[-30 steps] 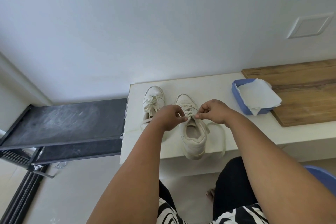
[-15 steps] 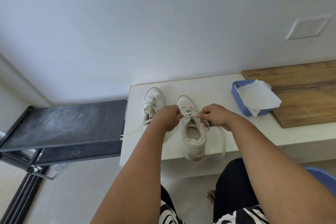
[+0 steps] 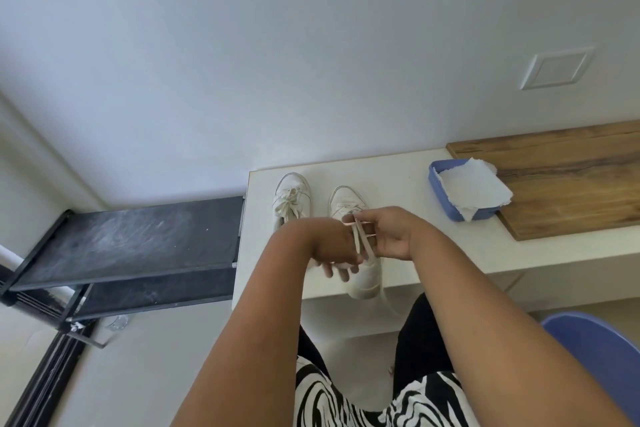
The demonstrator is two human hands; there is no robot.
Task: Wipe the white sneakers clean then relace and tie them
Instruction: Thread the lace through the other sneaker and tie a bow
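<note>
Around the white ledge: shelf, tray, board and chair

A pale white ledge (image 3: 433, 166) runs along the plain wall, with a dusty black two-tier metal rack (image 3: 138, 243) butting up against its left end. A blue rectangular plastic tray (image 3: 437, 180) holding torn white paper (image 3: 474, 189) overlaps the edge of a brown wooden board (image 3: 568, 180). A square white wall plate (image 3: 557, 68) sits above; a blue plastic chair (image 3: 602, 354) stands below.

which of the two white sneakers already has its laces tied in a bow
The sneaker on the left, nearest the black rack: a finished bow sits on it, untouched. The other sneaker has its lace in the right hand.
</note>
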